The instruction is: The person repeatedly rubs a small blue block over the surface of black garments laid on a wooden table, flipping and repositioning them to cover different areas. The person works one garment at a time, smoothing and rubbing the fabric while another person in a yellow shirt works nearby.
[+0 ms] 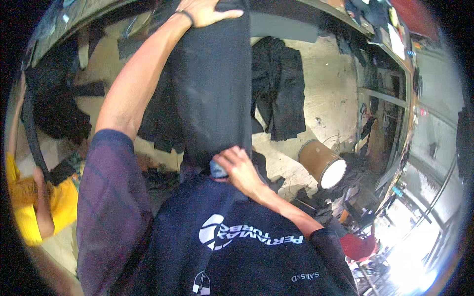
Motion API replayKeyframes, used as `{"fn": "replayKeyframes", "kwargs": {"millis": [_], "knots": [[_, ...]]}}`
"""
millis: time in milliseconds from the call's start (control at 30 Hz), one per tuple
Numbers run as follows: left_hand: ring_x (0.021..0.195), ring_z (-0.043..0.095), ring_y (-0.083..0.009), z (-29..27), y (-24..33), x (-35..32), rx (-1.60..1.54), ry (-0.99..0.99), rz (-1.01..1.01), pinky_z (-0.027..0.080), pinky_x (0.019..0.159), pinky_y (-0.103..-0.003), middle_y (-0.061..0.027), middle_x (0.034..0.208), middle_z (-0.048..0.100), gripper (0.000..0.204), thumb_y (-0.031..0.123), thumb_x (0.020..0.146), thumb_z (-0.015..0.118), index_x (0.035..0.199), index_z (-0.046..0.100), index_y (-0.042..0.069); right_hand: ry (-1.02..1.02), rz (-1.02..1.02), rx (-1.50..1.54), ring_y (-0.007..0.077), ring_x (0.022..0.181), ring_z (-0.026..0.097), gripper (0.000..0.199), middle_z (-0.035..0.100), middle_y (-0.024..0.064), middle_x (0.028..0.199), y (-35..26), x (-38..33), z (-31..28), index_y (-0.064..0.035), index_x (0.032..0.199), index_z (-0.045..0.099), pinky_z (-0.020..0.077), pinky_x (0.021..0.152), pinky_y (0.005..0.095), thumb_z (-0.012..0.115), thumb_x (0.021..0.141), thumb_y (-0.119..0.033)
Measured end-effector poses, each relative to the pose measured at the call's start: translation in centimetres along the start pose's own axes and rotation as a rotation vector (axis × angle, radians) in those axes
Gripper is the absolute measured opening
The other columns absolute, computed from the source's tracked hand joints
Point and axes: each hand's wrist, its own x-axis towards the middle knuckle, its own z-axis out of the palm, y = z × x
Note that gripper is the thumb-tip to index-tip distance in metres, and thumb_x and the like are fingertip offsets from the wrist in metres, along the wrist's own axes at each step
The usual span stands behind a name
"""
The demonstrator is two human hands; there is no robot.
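Note:
A long strip of smooth dark cloth (215,93) stretches away from my body, raised above the floor. Far along it, my left hand (200,12) lies on the cloth with the thumb stretched out; the top edge of the picture cuts off part of its fingers. Close to my chest, my right hand (239,170) is closed on a small blue-grey object (217,169) at the near end of the cloth. Its kind cannot be made out, since the fingers cover much of it.
Black trousers (279,89) lie on the pale floor to the right. Beyond them is a brown drum (323,164) with a white end. Dark cloth pieces (57,111) are at left, near a person in yellow (44,212). A metal-framed structure (387,96) runs along the right.

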Motion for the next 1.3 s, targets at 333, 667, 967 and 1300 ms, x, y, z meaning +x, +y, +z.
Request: {"fn": "replayKeyframes", "kwargs": {"millis": [333, 667, 967, 1300], "knots": [[0.167, 0.014, -0.0367, 1.0, -0.2, 0.0, 0.004, 0.204, -0.017, 0.001, 0.128, -0.075, -0.0173, 0.179, 0.02, 0.084, 0.077, 0.099, 0.048, 0.164, 0.047, 0.023, 0.208, 0.126, 0.159, 0.0369, 0.114, 0.062, 0.069, 0.067, 0.0139, 0.122, -2.0, -2.5, 1.0, -0.0068, 0.129, 0.069, 0.0518, 0.097, 0.0472, 0.096, 0.068, -0.027], [0.136, 0.055, -0.0533, 5.5, 18.2, -36.0, -0.823, 0.173, -0.994, 0.043, 0.116, -0.053, -0.0407, 0.146, 0.055, 0.073, 0.047, 0.114, 0.049, 0.155, 0.038, -0.013, 0.234, 0.414, 0.491, 0.0222, 0.099, 0.072, 0.051, 0.078, 0.0169, 0.104, 6.0, -6.8, -0.7, -0.0014, 0.123, 0.077, 0.0554, 0.09, 0.0381, 0.062, 0.104, -0.046], [0.116, 0.066, -0.0516, 5.1, 23.4, -51.9, -0.542, -0.283, -0.84, 0.052, 0.104, -0.053, -0.0334, 0.122, 0.07, 0.044, 0.032, 0.107, 0.059, 0.137, 0.061, 0.001, -0.392, 0.464, 0.386, 0.0401, 0.135, 0.064, 0.069, 0.069, 0.0288, 0.137, 7.3, -16.9, 2.1, -0.0046, 0.143, 0.066, 0.0486, 0.115, 0.0457, 0.066, 0.099, -0.058], [0.153, 0.041, -0.0357, 0.7, 15.7, -14.8, -0.236, 0.407, -0.351, 0.03, 0.128, -0.056, -0.0206, 0.151, 0.059, 0.068, 0.051, 0.104, 0.062, 0.151, 0.056, 0.002, 0.011, 0.178, 0.779, 0.0375, 0.123, 0.067, 0.078, 0.071, 0.0268, 0.13, 6.2, -10.7, 6.4, 0.0014, 0.133, 0.068, 0.051, 0.106, 0.0455, 0.065, 0.099, -0.068]]}}
